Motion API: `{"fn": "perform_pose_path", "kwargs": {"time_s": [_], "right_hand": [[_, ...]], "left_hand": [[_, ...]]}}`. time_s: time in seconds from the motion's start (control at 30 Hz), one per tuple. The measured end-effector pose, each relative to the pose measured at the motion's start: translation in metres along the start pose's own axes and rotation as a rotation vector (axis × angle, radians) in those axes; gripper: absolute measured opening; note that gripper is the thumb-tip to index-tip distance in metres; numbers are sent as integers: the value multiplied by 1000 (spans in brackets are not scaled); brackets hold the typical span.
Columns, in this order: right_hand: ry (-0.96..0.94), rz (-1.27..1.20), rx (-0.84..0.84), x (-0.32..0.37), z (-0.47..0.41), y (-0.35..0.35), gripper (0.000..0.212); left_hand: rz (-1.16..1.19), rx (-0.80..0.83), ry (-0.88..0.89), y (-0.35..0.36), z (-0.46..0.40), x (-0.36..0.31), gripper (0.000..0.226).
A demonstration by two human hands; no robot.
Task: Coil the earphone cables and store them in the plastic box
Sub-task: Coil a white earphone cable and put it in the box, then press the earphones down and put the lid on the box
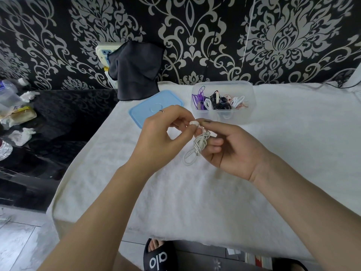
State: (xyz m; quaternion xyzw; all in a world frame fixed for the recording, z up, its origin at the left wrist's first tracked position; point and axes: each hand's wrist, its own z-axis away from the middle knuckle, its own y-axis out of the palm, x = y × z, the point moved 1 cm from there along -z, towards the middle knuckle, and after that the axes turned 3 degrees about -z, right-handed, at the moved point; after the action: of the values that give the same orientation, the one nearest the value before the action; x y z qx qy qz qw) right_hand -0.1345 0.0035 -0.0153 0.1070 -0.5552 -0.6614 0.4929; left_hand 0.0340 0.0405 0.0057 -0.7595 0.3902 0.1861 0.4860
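Note:
A white earphone cable hangs in a loose bundle between my two hands, above the white cloth. My left hand pinches the earbud end at the top of the bundle. My right hand holds the coiled part between thumb and fingers, with loops dangling below. Behind the hands stands the clear plastic box, open, holding several coiled earphones in purple, black, white and pink. Its blue lid lies flat to the left of the box.
A white cloth covers the table. A black cloth hangs against the patterned wall over a white socket. Bottles and crumpled wrappers sit on a dark surface at the left. A black slipper shows below the table edge.

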Motion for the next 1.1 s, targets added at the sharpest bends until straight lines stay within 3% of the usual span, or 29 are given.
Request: {"fn": "perform_pose_path", "kwargs": {"time_s": [0.27,0.47,0.63,0.7,0.77,0.9,1.03,1.1], "right_hand": [[-336,311,-133,29,-5,9,14],[-474,621,-238,76,-15,32,10],[-443,522,-424,112,-42,32,18],[-392,592,-532,111,-54,22,18],[-382,790,-628,108,-64,11,20],[-369,1424,-713,112,-64,6,25],[-294,1864,-656,118,-43,15,31],[-347,2067,-622,116,-36,17,29]], "left_hand": [[78,1,-152,21,-31,5,6],[222,-79,-310,29,-71,10,15],[160,-128,-463,28,-81,32,19],[86,-82,-484,34,-81,41,19],[-23,17,-432,44,-80,43,23],[-316,95,-180,63,-78,42,32],[-325,76,-162,67,-78,43,29],[-303,75,-179,66,-78,44,32]]}}
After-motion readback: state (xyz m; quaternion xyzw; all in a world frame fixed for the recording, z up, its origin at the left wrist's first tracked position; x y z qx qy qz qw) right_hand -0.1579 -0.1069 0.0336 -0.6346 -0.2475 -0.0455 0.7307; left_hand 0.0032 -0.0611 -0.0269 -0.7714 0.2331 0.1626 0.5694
